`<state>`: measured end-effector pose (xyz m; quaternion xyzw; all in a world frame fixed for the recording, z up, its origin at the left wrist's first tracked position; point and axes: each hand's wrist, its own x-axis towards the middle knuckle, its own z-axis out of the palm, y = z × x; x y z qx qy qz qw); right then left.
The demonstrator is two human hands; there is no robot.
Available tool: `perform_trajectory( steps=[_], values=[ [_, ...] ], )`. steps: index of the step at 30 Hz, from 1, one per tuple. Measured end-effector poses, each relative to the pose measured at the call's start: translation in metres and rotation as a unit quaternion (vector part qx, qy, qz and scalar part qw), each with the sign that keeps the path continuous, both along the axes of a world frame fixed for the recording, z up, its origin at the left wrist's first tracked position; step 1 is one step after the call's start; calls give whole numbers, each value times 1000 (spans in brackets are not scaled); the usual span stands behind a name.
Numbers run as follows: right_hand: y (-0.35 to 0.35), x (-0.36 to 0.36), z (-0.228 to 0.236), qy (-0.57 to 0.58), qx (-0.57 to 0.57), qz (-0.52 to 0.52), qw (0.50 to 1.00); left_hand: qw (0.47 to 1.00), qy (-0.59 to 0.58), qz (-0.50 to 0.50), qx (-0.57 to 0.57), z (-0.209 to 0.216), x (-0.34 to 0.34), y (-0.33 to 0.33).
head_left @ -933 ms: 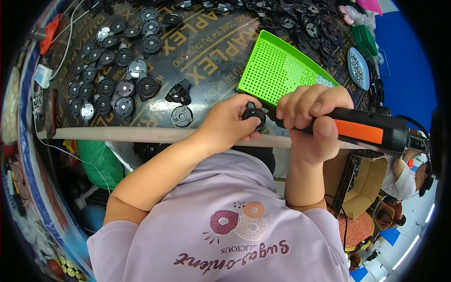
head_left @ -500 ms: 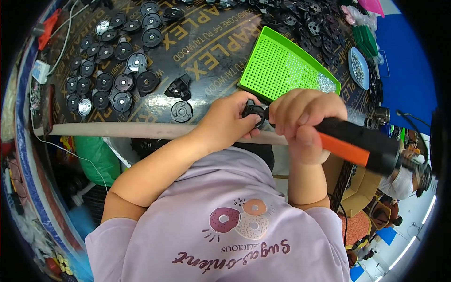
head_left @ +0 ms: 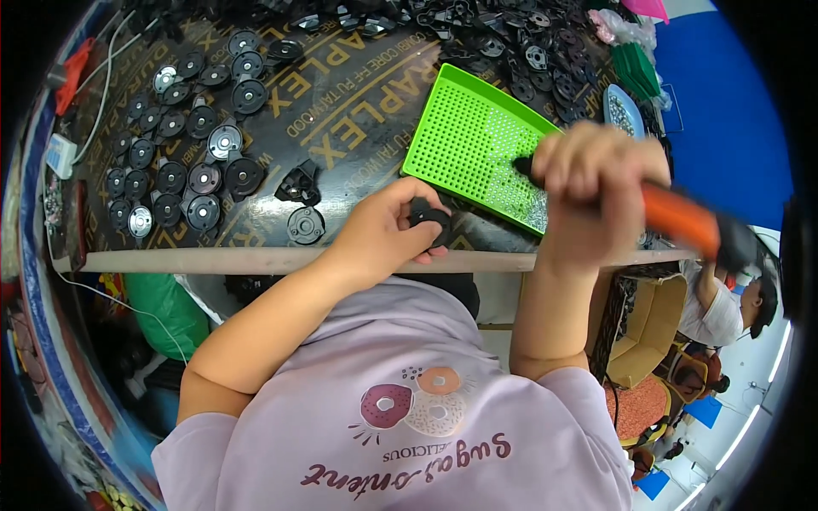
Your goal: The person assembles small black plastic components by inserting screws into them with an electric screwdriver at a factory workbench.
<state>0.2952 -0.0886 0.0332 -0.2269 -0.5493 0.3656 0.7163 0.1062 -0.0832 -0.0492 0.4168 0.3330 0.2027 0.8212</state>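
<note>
Near the table's front edge, my left hand [head_left: 375, 234] pinches a small round black plastic part [head_left: 429, 221] between thumb and fingers. My right hand [head_left: 596, 179], blurred by motion, is wrapped round an electric screwdriver [head_left: 677, 217] with a black and orange body. Its dark tip points left, above the right half of a green perforated tray [head_left: 443, 119]. Small silvery screws [head_left: 535, 209] lie in the tray's near right corner. Left of my left hand, a grey-black disc [head_left: 306, 225] and an angular black part [head_left: 300, 184] rest on the table.
Several round black parts [head_left: 203, 175] with metal centres cover the table's left side. More black pieces [head_left: 545, 60] are heaped at the far right, by a pale blue dish [head_left: 623, 111] of small metal bits. A cardboard box [head_left: 652, 328] stands below the right edge; another person [head_left: 720, 302] is beyond it.
My right hand has lifted the screwdriver off the black part and moved it right, over the tray. My left hand still holds the part, now turned differently. The whole view has shifted slightly.
</note>
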Motion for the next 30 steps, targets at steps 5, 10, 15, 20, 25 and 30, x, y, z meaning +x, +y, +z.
perform_trajectory(
  steps=[5, 10, 15, 20, 25, 30],
  values=[
    [37, 25, -33, -34, -84, -214, 973, 998, -54, 10, 6, -5, -8, 2],
    [39, 27, -37, -35, -103, -216, 970, 997, -71, 21, -8, -7, -7, 3],
    [40, 26, -38, -30, -109, -211, 971, 999, -47, 23, -11, -5, -5, 3],
    [41, 25, -40, -48, -116, -229, 965, 1000, -8, -1, -2, -4, -3, 3],
    [28, 27, -28, 52, -63, -174, 981, 1000, 16, 8, -19, -2, -2, 5],
    [-6, 4, -7, 64, -68, -42, 995, 999, 39, -7, 3, -7, -1, 6]
  ],
)
